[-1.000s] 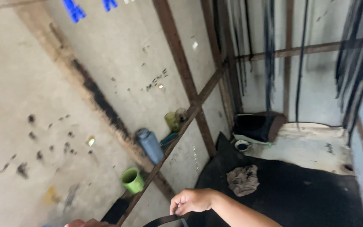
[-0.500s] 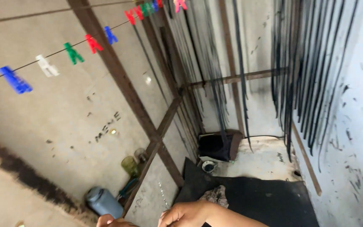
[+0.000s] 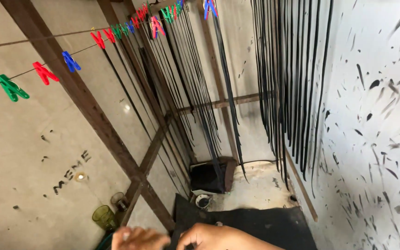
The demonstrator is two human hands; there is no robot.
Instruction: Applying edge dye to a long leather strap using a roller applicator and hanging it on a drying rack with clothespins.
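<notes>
Your left hand [image 3: 140, 238] and right hand [image 3: 211, 236] met at the bottom edge above the black mat [image 3: 274, 227], fingers curled, though I cannot tell whether they pinched anything, while black strips [image 3: 292, 92] hung ahead beneath coloured clothespegs [image 3: 45, 72] on a line

Both hands sat at bottom edge, left hand [image 3: 140, 238] just beside right hand [image 3: 214, 236]. Mat [image 3: 265, 227] lay beyond them on the floor, box [image 3: 209, 177] behind it. 2 cups [image 3: 103, 216] stood left. Strips [image 3: 288, 83] hung overhead, pegs [image 3: 45, 72] on line upper left.
</notes>
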